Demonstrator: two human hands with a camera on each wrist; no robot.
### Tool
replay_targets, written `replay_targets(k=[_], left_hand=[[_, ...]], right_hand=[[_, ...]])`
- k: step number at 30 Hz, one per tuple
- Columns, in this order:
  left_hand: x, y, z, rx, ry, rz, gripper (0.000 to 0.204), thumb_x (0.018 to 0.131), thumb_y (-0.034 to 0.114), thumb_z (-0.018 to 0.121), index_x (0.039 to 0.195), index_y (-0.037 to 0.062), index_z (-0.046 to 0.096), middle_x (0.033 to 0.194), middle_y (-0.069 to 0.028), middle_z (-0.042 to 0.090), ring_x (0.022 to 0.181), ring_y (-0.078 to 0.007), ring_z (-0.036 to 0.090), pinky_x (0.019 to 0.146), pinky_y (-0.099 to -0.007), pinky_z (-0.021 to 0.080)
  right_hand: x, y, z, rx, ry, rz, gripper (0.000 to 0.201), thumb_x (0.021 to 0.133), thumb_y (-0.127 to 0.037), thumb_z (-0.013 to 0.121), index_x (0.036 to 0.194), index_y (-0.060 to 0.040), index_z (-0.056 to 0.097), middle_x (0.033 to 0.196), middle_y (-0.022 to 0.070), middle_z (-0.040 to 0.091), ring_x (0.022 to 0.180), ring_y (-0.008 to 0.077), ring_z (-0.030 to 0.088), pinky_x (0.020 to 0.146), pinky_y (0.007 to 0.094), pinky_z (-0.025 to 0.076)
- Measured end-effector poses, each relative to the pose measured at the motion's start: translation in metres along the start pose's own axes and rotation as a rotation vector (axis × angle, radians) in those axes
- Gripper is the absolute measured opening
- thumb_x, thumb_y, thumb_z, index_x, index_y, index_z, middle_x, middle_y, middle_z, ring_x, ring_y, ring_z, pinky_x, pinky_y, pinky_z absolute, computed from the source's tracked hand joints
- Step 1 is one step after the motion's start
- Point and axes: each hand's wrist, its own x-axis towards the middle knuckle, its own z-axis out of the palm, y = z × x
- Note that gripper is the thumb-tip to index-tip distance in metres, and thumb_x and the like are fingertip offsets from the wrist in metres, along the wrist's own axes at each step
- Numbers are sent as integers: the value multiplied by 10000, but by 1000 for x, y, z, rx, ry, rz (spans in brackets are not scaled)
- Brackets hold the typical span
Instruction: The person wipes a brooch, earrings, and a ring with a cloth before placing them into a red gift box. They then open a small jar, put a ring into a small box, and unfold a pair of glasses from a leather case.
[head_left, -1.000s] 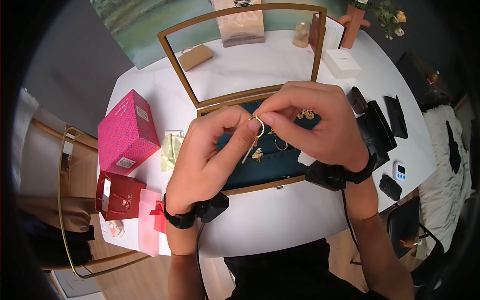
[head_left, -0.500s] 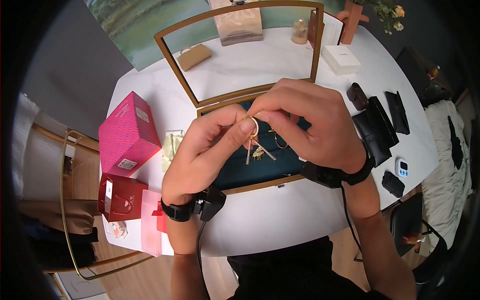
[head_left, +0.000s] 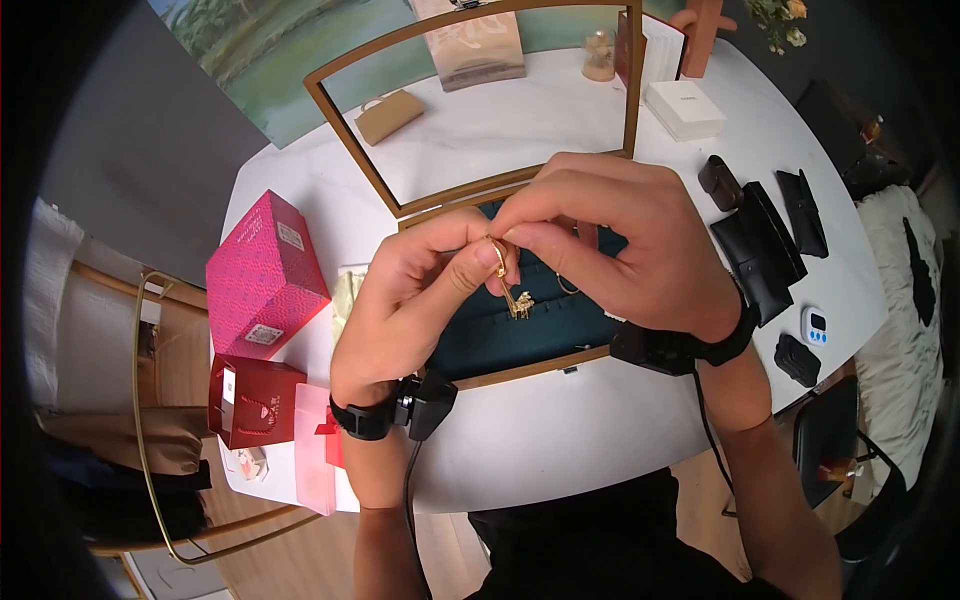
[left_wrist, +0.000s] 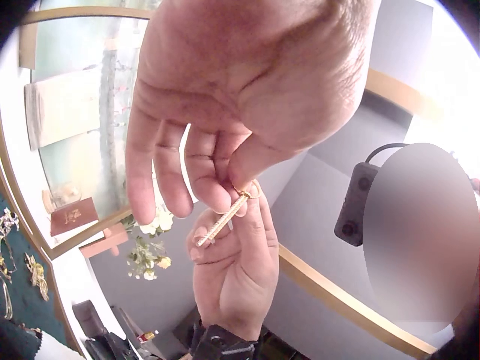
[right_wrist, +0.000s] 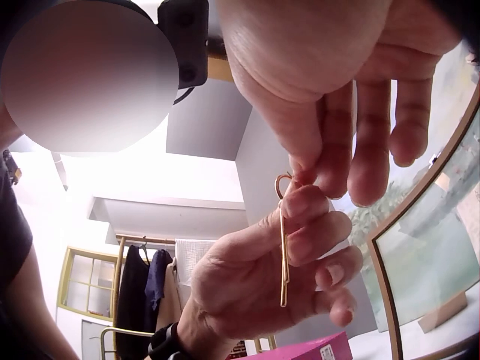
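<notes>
My left hand [head_left: 400,300] pinches a gold earring [head_left: 501,262] between thumb and forefinger, above the jewelry box [head_left: 530,370]. The right hand [head_left: 630,240] meets it from the other side, thumb and forefinger pinched at the earring's top. In the left wrist view the earring [left_wrist: 223,220] shows a small hoop and a textured, sparkling bar. Seen from the right wrist, a thin gold strip [right_wrist: 284,262] hangs down in front of the left fingers. Below the hands, a gold ornament [head_left: 520,305] lies on the box's dark green lining, partly hidden by them.
The box's glass lid [head_left: 632,90] stands raised behind the hands. A pink box [head_left: 265,275], a red gift bag [head_left: 255,400] and a pale pink case [head_left: 314,450] are at left. Black cases [head_left: 750,265], a white box [head_left: 685,110] and a small white timer [head_left: 815,325] are at right.
The earring has turned: its dangling strips, spread apart half a second ago, now hang close together and its hoop appears edge-on. Both hands keep their pinch, and the head view has shifted slightly.
</notes>
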Motion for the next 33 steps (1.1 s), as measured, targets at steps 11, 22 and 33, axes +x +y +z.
replay_targets(k=[11,22,33], left_hand=[[-5,16,9,94,98,-123,278,983,198,612,819,-26,613,717,-4,566,697,-78,497,646,-242,405],[-6,17,11,86,108,-152,246,977,185,628,892,-45,649,714,-2,585,694,-65,519,640,-232,426],[2,6,14,244,348,-10,197,954,123,640,872,-56,649,737,-46,631,703,-83,580,670,-241,475]], right_hand=[[-4,2,-1,0,-57,21,63,861,-83,662,914,-59,687,748,57,609,602,194,569,544,307,433],[-4,7,3,-29,-67,-19,89,894,-52,580,953,-39,646,799,102,583,700,293,579,627,351,463],[0,2,3,-6,12,145,116,851,-128,715,920,-35,701,738,52,639,554,121,572,480,246,431]])
